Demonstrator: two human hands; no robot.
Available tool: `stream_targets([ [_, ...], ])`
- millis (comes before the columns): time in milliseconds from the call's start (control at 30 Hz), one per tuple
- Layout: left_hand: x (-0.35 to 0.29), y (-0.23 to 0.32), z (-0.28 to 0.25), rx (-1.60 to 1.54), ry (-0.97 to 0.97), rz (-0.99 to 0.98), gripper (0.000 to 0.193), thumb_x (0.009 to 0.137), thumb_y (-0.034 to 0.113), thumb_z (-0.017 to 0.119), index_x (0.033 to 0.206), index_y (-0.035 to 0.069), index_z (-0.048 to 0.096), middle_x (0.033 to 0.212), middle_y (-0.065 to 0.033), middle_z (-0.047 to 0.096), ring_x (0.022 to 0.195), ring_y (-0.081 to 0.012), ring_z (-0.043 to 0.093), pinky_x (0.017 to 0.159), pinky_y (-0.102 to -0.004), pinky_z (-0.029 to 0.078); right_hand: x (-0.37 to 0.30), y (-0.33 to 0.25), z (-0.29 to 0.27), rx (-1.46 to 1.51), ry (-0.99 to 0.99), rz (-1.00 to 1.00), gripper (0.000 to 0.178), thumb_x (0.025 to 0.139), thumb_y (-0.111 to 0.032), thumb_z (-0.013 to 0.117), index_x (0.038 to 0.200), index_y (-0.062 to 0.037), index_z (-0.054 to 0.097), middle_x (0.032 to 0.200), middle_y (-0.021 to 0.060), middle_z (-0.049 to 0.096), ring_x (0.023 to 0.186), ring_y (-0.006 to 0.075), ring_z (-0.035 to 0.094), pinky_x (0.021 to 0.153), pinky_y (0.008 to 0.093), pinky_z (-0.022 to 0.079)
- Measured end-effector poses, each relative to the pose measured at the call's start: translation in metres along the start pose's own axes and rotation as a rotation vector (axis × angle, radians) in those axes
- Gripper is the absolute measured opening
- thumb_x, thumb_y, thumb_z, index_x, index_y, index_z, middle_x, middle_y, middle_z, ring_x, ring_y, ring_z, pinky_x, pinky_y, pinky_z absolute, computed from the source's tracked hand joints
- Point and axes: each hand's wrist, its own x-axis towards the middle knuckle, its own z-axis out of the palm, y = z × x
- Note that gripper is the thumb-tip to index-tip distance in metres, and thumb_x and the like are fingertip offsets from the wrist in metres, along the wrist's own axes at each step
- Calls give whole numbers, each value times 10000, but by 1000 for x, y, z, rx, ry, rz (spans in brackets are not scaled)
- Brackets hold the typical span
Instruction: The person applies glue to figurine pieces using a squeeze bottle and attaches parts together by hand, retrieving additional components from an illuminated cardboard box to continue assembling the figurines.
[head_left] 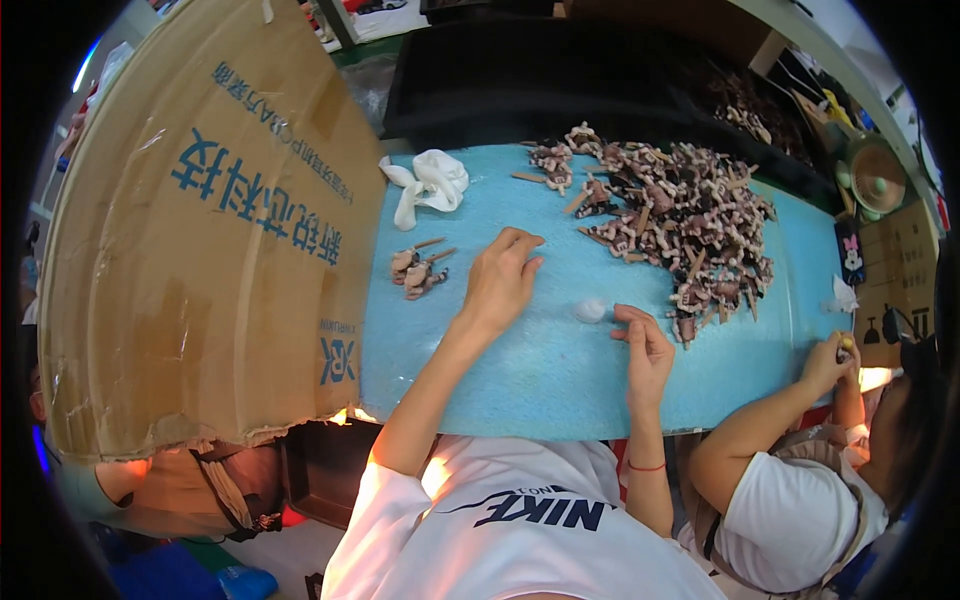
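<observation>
Hands rest on a blue foam-topped worktable (pixel 520 390) strewn with small brown and pink moulded parts. The left hand (pixel 500 280) lies palm down on the blue surface with fingers bent and loose, gripping nothing; it sits just right of a small cluster of brown parts (pixel 417 270). The right hand (pixel 645 350) has its fingers curled inward, thumb meeting fingertips, and whether it pinches something small I cannot tell. Just left of that hand a small white wad (pixel 589 311) lies on the table. A large heap of brown and pink parts (pixel 680 215) spreads across the far right of the table, near the right hand. A crumpled white cloth (pixel 428 183) lies at the table's far edge, beside a big cardboard box (pixel 200 230). At the right a co-worker's hand (pixel 832 362) holds a small piece.
</observation>
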Motion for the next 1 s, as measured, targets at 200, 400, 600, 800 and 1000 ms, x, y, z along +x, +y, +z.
stream_targets([
  [200,13,-1,3,9,39,45,195,765,19,589,958,-3,606,963,-156,580,749,-285,607,641,-348,490,4,3,15,-396,-95,-200,546,688,-51,683,1200,-19,497,1111,143,561,963,223,547,761,302,467],
  [400,10,11,1,67,74,101,198,763,35,597,957,-1,603,968,-143,579,778,-314,598,662,-371,486,4,-3,21,-551,-125,-180,608,665,-48,696,1230,-45,472,1128,122,560,1019,219,523,826,323,433],
  [600,5,1,-13,72,109,44,190,761,29,596,949,6,606,973,-139,577,783,-321,594,664,-380,484,8,11,23,-587,-141,-253,447,669,-44,687,1095,-30,553,1062,107,580,984,239,524,825,325,424],
  [800,-25,16,-31,72,170,124,190,743,35,606,929,-2,595,952,-136,574,773,-314,594,662,-367,492,4,15,23,-569,-108,-224,326,701,-66,671,1012,-16,585,1021,105,588,933,234,535,807,316,425],
  [1000,-116,29,-48,-84,180,294,212,738,75,616,935,14,567,868,-96,546,720,-250,574,604,-349,483,6,14,27,-564,-155,-230,299,732,-79,655,1016,-16,585,988,96,585,872,191,530,785,285,417],
])
